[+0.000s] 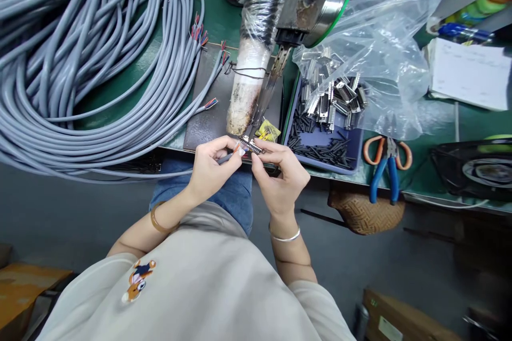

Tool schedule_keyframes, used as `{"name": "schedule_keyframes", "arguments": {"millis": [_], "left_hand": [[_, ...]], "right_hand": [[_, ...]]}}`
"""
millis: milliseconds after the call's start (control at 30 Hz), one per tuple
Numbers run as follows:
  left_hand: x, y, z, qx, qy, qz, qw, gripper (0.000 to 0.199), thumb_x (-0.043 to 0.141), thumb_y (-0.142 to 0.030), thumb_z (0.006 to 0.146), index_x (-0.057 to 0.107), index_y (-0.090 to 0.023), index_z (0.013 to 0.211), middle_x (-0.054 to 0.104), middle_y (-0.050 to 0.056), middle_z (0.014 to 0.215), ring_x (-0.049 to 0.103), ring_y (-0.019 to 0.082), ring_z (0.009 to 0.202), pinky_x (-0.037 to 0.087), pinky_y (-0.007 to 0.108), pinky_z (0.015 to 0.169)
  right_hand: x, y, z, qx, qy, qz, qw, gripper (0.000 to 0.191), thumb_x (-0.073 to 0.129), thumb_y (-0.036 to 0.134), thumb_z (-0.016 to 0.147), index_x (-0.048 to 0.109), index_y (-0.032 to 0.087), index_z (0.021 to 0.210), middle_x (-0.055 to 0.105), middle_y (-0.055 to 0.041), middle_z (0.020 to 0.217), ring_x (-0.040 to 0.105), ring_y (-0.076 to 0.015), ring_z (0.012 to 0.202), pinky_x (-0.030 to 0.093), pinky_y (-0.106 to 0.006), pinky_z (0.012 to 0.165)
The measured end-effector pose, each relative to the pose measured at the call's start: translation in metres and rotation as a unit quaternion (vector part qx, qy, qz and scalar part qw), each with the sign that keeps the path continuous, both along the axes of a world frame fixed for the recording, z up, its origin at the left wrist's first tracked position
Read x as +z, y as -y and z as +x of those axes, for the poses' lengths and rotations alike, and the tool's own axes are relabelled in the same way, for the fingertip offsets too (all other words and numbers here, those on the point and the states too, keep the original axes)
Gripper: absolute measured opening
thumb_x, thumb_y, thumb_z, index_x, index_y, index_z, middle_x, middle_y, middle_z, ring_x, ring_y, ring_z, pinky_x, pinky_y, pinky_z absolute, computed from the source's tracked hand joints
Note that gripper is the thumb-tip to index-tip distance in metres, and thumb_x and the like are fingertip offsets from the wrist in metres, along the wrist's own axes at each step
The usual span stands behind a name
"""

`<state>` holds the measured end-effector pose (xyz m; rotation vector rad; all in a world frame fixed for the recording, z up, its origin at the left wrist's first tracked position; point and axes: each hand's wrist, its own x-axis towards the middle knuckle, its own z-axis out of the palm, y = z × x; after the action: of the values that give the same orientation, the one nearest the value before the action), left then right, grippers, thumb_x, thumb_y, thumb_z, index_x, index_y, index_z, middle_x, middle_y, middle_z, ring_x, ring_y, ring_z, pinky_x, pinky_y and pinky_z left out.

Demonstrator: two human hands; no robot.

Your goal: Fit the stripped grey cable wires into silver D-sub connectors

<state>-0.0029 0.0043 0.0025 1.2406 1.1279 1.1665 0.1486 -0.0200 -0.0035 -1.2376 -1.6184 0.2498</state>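
My left hand (218, 162) is closed round the stripped end of a grey cable (180, 173), its fingertips pinching near the thin coloured wires. Between both hands, under the tip of the soldering iron (266, 93), is a small metal multi-pin connector (251, 145). My right hand (282, 170) grips the connector's right end between thumb and fingers. The wires meet the connector closely, but my fingertips hide whether they are joined. Just behind the connector lies a small yellow piece (268, 132) on the dark plate (206, 122).
A big bundle of grey cables (100, 64) covers the left. On the right, a blue tray (320, 155) holds metal connectors and black tubes under a plastic bag (392, 58). A solder spool (332, 10), blue-handled pliers (386, 165), a paper pad (470, 74) and a duct (256, 37) stand around.
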Motion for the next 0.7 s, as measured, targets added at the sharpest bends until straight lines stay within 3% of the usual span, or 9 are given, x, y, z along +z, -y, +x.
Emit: {"name": "schedule_keyframes", "arguments": {"millis": [333,700], "left_hand": [[0.0003,-0.0033,0.0031,0.023,-0.050,0.087,0.995,0.013,0.064,-0.019,0.085,0.067,-0.014,0.074,0.064,0.000,0.069,0.043,0.006,0.052,0.035,0.019,0.049],[0.0000,0.0009,0.0031,-0.012,-0.049,0.037,0.998,0.014,0.063,-0.019,0.084,0.061,-0.015,0.070,0.063,-0.001,0.069,0.038,0.004,0.048,0.029,0.019,0.046]], "right_hand": [[0.0062,-0.0061,-0.0018,-0.014,0.021,0.017,1.000,0.015,0.075,0.011,0.088,0.069,0.024,0.087,0.081,-0.0024,0.105,0.078,-0.0186,0.096,0.064,-0.035,0.087],[0.0011,0.0010,0.0045,-0.007,0.052,0.034,0.998,0.018,0.074,0.010,0.087,0.062,0.024,0.086,0.081,-0.0041,0.105,0.079,-0.0181,0.094,0.065,-0.031,0.081]]}}
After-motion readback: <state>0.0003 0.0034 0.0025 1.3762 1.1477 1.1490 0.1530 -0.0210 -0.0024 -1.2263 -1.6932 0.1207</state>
